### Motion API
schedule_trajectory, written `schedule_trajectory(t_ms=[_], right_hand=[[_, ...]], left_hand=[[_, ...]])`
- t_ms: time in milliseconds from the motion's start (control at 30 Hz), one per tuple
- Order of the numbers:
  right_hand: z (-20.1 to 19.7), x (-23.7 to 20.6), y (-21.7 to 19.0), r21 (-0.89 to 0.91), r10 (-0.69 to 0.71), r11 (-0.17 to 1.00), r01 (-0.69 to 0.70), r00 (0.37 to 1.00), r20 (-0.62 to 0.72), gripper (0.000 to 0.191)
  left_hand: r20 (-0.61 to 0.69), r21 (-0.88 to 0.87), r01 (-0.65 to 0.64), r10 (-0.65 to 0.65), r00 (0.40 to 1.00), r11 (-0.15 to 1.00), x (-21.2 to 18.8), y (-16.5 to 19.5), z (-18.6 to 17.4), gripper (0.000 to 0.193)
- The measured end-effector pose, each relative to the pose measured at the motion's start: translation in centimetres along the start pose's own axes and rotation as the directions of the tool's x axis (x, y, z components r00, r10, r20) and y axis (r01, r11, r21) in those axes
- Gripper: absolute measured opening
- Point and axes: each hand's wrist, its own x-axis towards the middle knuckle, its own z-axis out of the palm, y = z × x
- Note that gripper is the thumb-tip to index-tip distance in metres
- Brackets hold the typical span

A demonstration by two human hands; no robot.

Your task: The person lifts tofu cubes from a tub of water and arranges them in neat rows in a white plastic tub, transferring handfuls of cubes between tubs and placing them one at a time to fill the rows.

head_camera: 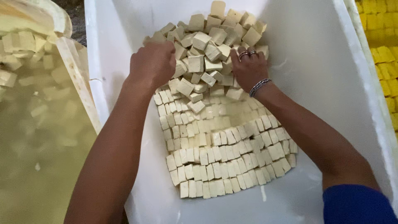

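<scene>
No packages, labels, signs or screens visible.

Pale tofu cubes (211, 62) heaped loosely above neat rows, inside the white tub (331, 83).

Bright, even light; edges perhaps slightly soft.

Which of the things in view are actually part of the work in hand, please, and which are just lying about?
In hand: left hand and right hand on loose pale tofu cubes; neat tofu rows; white plastic tub.
Lying about: cloudy water tub; yellow tofu blocks.
</scene>
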Motion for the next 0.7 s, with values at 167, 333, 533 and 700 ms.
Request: schedule_trajectory(t_ms=[167, 333, 533, 700], right_hand=[[1.9, -2.5, -0.3, -0.022, 0.009, 1.0, -0.007, 0.991, 0.137, 0.019], [2.0, -2.4, 1.7, 0.359, 0.303, 0.845, -0.397, 0.908, 0.29, 0.039], [2.6, 2.5, 0.8, 0.717, 0.458, 0.078, -0.693, 0.664, 0.591, 0.051], [5.4, 5.2, -3.7, 0.608, 0.333, 0.733, -0.305, 0.94, 0.071, 0.05]], left_hand=[[0.108, 0.193, -0.075, 0.055, 0.993, 0.978, 3.3, -0.4, 2.7, 0.026], [0.375, 0.197, -0.045, -0.033, 0.926, 0.979, 5.4, 1.4, 5.8, 0.049], [0.223, 0.037, -0.133, 0.121, 0.967, 0.99, 5.7, 2.7, 10.5, 0.082], [0.203, 0.014, -0.11, 0.105, 0.974, 0.994, 5.6, 1.3, 11.8, 0.059]])
